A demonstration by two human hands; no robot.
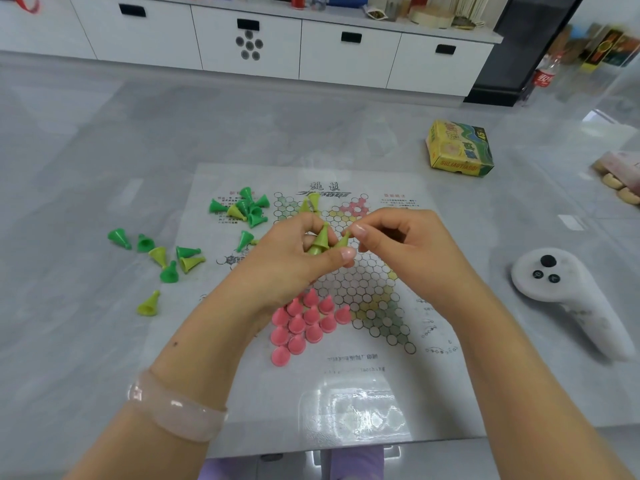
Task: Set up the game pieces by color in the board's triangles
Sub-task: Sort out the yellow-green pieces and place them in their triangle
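From the head view, a paper board (408, 237) printed with a star of small circles lay flat on a grey table (86, 341), its near edge close to the table's near edge. Pink pieces (301, 323), small cones with flared bases, stood packed in the board's near triangle; I counted about thirteen, base to base, filling the triangle to its point.

The left hand (291, 268) was curled around a yellow-green cone (320, 240), thumb pressed across its base, and may have held more; the count inside the fist could not be told. The right hand (391, 244) pinched the tip of a second yellow-green cone (344, 239) between thumb and forefinger, just beside the left hand's thumb, above the board's middle. Two more yellow-green cones (310, 204) stood near the far triangle.

At the board's far left corner lay a heap of green cones (247, 207), about eight, with one yellow-green among them. One green cone (245, 240) lay alone near the left edge. Off the board, on the table to its left, seven loose cones (162, 256) were scattered, four green and three yellow-green, mostly on their sides.

A yellow-green box (459, 148) sat beyond the board's far right corner. One white controller (561, 289) lay to the right. A pale bangle (176, 407) circled the left wrist.
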